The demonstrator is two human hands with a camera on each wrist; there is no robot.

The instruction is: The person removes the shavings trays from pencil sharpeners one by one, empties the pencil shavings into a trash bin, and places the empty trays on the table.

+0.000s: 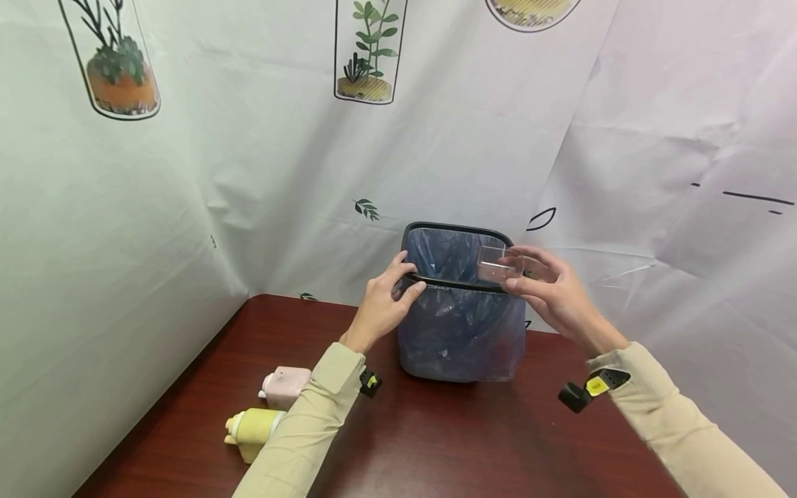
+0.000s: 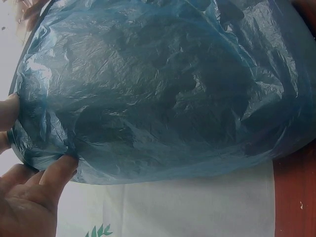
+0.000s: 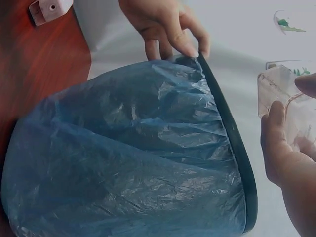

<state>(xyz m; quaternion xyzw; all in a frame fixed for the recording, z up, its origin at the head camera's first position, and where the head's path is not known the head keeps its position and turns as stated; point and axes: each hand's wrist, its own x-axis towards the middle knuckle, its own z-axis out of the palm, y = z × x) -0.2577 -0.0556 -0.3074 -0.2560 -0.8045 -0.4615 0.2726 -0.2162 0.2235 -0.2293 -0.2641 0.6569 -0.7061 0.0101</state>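
Note:
A trash bin (image 1: 457,332) lined with a translucent blue plastic bag (image 2: 163,94) stands upright on the table by the back wall. Its black rim (image 3: 231,133) clamps the bag's top edge. My left hand (image 1: 385,297) grips the rim at its left front corner, thumb outside and fingers over the edge. Above the right side of the opening, my right hand (image 1: 551,287) holds a clear plastic box (image 1: 495,264) between thumb and fingers. In the right wrist view the clear box (image 3: 284,94) looks see-through, with no contents that I can make out.
On the table (image 1: 429,443), left of the bin, lie a pink bottle (image 1: 286,386) and a yellow bottle (image 1: 255,430), the latter partly behind my left sleeve. White cloth walls (image 1: 280,173) with printed plants surround the table's back and left side.

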